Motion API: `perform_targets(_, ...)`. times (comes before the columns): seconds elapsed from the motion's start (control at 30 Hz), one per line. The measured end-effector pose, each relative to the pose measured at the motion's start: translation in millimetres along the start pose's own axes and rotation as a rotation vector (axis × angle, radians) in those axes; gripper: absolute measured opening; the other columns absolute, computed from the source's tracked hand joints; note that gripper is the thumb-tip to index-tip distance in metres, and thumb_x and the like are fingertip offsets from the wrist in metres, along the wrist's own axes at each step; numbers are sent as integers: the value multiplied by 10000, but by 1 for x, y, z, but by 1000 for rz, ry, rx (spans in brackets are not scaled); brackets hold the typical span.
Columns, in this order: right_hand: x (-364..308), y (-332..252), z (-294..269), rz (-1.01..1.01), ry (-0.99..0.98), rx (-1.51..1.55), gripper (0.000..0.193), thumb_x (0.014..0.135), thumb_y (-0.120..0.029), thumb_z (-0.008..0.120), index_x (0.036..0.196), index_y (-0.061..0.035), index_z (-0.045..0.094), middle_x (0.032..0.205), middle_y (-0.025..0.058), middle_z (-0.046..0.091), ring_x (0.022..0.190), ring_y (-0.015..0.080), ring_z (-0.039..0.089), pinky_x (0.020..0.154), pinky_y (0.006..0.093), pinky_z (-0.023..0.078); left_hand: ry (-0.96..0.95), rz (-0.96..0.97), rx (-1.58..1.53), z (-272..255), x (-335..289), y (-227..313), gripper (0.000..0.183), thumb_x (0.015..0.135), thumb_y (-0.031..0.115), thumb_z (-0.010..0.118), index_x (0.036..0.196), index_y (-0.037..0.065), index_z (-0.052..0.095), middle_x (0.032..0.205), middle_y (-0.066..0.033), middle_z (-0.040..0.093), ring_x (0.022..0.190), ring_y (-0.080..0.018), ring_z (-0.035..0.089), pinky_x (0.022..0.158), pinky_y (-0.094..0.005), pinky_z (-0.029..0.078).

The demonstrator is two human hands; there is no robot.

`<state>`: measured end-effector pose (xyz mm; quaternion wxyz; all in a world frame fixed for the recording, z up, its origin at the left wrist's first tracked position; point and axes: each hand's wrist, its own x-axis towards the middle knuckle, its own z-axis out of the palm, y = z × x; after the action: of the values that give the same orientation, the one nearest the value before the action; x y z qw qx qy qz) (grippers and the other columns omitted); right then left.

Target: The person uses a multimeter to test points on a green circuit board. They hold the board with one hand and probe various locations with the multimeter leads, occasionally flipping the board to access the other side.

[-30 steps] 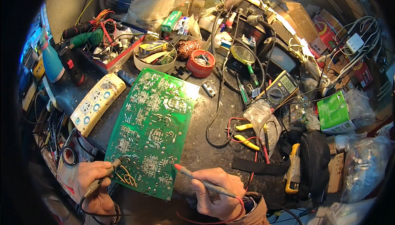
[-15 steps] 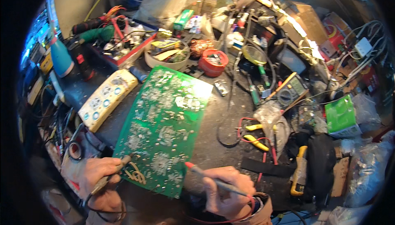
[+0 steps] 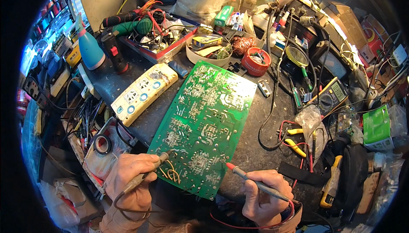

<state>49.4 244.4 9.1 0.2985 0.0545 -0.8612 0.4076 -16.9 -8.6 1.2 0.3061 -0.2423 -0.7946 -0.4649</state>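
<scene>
A green circuit board (image 3: 200,126) lies tilted on the dark bench, its side with the silvery solder joints facing up. My left hand (image 3: 133,177) grips a brownish test probe (image 3: 142,177), whose tip is over the board's near left part, beside a loop of tan wires (image 3: 170,172). Pinched in my right hand (image 3: 266,197) is a grey test probe with a red tip (image 3: 251,180). That tip is at the board's near right edge; whether either tip touches the board I cannot tell. A multimeter (image 3: 330,99) with a lit display stands to the right.
A cream power strip (image 3: 144,93) lies left of the board, near a blue spray bottle (image 3: 90,50). Behind are a round bowl (image 3: 208,54) of parts and a red tub (image 3: 256,62). Yellow-handled pliers (image 3: 296,143), a yellow-handled cutter (image 3: 331,186) and cables lie at right.
The whole scene has shifted rightward in the picture as my head turned left. Both hands keep their probes at about the same places on the board.
</scene>
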Motion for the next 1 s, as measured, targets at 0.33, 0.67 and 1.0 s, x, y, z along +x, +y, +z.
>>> perform_targets(0.33, -5, 2, 3, 19, 44, 72, 150, 1025, -79, 720, 1088, 34, 644, 812, 124, 745, 648, 161, 716, 655, 270, 523, 16, -16, -21, 0, -2, -2, 313, 1007, 287, 773, 1032, -9, 671, 923, -186, 759, 821, -275, 721, 723, -349, 576)
perform_targets(0.67, -5, 2, 4, 31, 18, 42, 159, 1031, -71, 721, 1106, 46, 643, 858, 138, 746, 667, 153, 724, 666, 256, 531, 18, -32, -4, 0, 0, 0, 317, 997, 296, 784, 1020, 1, 670, 888, -170, 756, 819, -283, 736, 732, -358, 580)
perform_targets(1.0, -7, 2, 6, 57, 25, 35, 190, 1043, -104, 724, 1109, 56, 644, 885, 154, 747, 675, 153, 730, 661, 259, 534, 9, -32, -4, 0, 1, 0, 313, 997, 303, 781, 1028, 11, 672, 895, -169, 760, 813, -275, 734, 727, -354, 563)
